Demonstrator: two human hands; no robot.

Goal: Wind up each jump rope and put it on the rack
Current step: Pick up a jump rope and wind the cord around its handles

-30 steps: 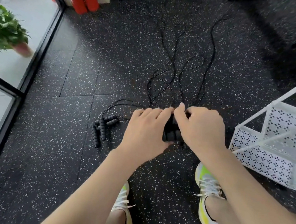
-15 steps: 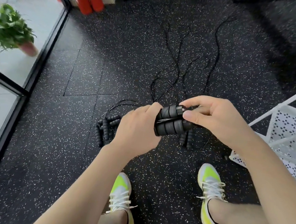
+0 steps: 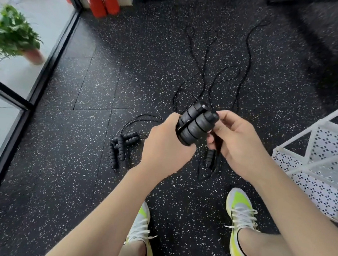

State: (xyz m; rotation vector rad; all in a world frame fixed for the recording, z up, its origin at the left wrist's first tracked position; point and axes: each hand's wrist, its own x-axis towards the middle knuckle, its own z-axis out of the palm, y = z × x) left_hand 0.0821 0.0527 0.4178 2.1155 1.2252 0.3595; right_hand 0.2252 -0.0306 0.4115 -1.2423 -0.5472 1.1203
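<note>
Speckled floor point(image 3: 77, 160); left hand point(image 3: 165, 146) grip round rope handles point(image 3: 195, 126) (paired), right hand point(image 3: 235, 141) pinching cord

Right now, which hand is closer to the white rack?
The right hand. It is at the top end of the rope handles, on the side toward the white rack. The left hand grips the handles from the far side, farther from the rack.
</note>
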